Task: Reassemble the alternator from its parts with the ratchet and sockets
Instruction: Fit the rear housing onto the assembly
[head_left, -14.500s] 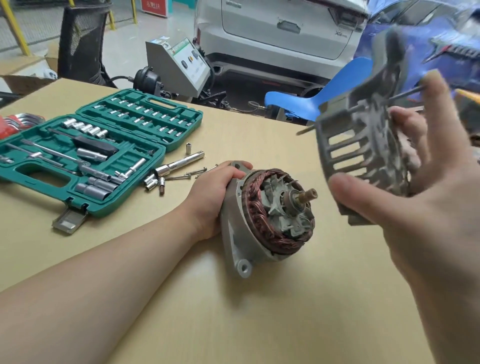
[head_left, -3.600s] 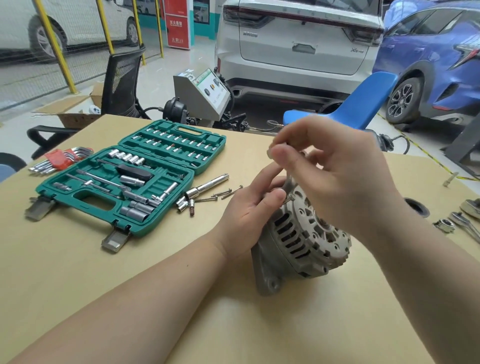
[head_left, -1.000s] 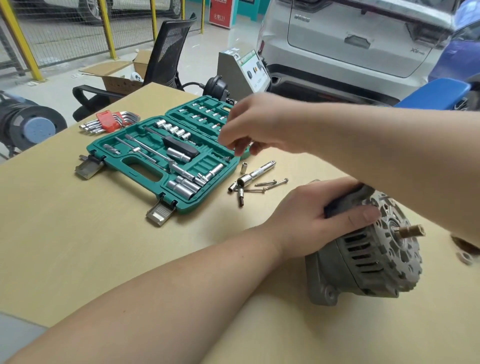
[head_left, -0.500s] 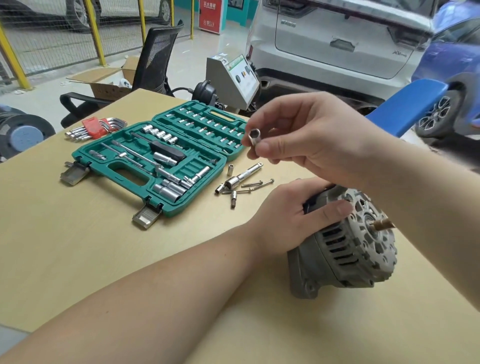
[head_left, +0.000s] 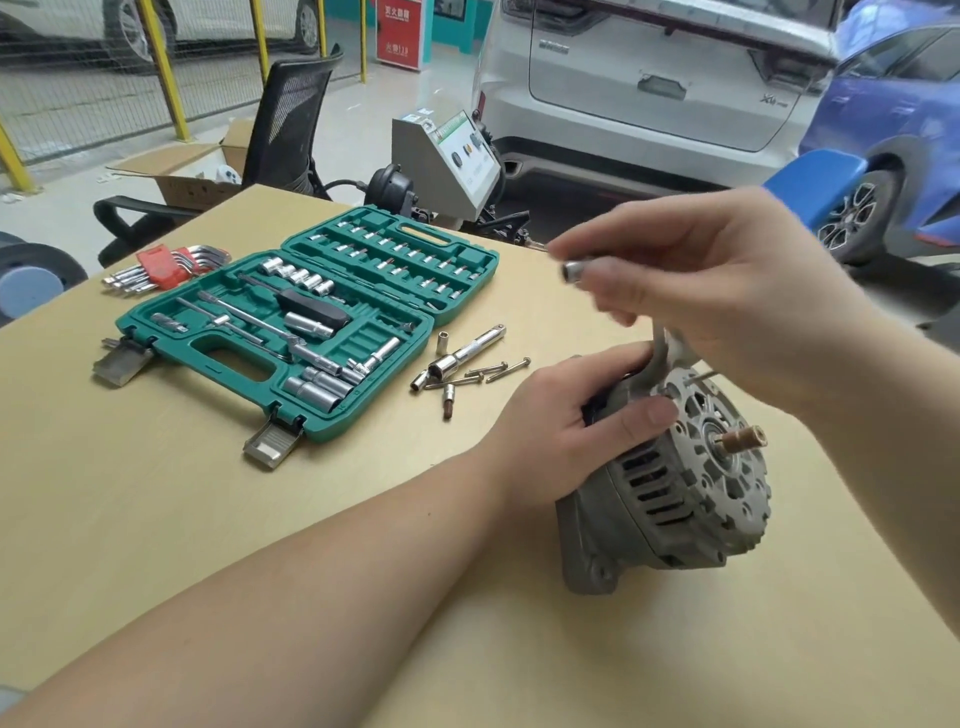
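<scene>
The grey alternator (head_left: 670, 488) lies on its side on the wooden table (head_left: 218, 525), its slotted end cover on and its shaft (head_left: 740, 439) pointing right. My left hand (head_left: 566, 431) grips its upper left rim, thumb across the cover. Above it my right hand (head_left: 717, 291) pinches a small silver socket (head_left: 574, 270) between thumb and fingers. A thin bolt (head_left: 698, 376) sticks out of the cover near the top. The ratchet extension (head_left: 470, 353), loose sockets (head_left: 444, 343) and several long bolts (head_left: 498, 370) lie beside the green case.
An open green socket case (head_left: 311, 322) sits at the table's left, red-holdered hex keys (head_left: 166, 265) behind it. A black office chair (head_left: 280, 130), a grey machine (head_left: 452, 161), a blue chair (head_left: 815, 182) and parked cars stand beyond the far edge.
My right hand has reached to the parts by the case, picked up a small socket and carried it back right, above the alternator. My left hand keeps its grip.
</scene>
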